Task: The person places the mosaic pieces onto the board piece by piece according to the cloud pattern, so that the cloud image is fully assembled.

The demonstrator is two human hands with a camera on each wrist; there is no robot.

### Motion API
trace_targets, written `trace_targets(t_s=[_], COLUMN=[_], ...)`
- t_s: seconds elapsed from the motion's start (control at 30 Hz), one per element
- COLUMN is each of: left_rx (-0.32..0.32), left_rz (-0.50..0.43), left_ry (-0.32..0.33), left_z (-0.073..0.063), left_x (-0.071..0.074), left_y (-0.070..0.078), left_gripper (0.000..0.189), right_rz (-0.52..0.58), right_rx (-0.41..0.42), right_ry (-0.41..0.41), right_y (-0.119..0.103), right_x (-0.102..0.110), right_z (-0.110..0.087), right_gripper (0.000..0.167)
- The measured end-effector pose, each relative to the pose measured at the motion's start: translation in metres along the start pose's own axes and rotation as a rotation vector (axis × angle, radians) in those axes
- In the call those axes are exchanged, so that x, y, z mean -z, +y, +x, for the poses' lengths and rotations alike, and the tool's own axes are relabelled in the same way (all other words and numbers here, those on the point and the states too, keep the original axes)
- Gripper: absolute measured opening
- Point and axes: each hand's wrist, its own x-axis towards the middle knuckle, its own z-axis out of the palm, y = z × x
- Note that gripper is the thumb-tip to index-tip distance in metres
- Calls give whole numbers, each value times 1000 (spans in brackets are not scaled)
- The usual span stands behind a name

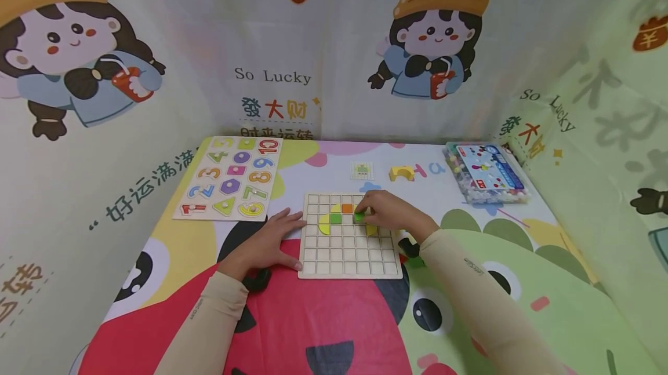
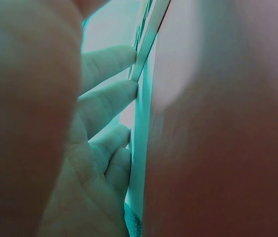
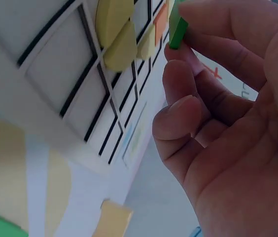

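A wooden grid board (image 1: 351,256) lies on the table in front of me. On its upper cells sit yellow rounded pieces (image 1: 325,228), an orange square block (image 1: 347,208) and a green square block (image 1: 336,219). My left hand (image 1: 266,244) is spread at the board's left side; in the left wrist view its fingertips (image 2: 129,90) touch the edge. Above the upper right cells, my right hand (image 1: 386,211) pinches another green block (image 3: 178,33) between thumb and fingers. The right wrist view shows this block held off the board, near yellow pieces (image 3: 121,47).
A number and shape puzzle board (image 1: 219,184) lies at the back left. Behind the grid are a small pattern card (image 1: 362,171) and a yellow arch block (image 1: 401,174). At the back right stands a clear box (image 1: 487,173) of small colourful pieces. Patterned cloth walls surround the table.
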Motion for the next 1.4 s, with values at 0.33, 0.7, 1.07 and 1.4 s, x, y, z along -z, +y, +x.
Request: trace_targets(t_s=[0.33,0.7,1.07,1.4], left_rx=[-3,-4,3,-4], left_rz=[-4,2,-9,0], left_ry=[-2,5,5,10], left_z=[0,1,-1,0], left_x=[1,0,-2,-1], left_y=[-1,-1,-2,-1], left_gripper=[105,104,104,105], right_rz=[-41,-55,29,148], right_rx=[-11,-16,-104,-210], right_ry=[-36,-33,0,53], right_y=[-7,-14,-15,-18], right_x=[-9,-12,-22,-27], right_z=[13,17,22,21], right_gripper=[21,25,27,28])
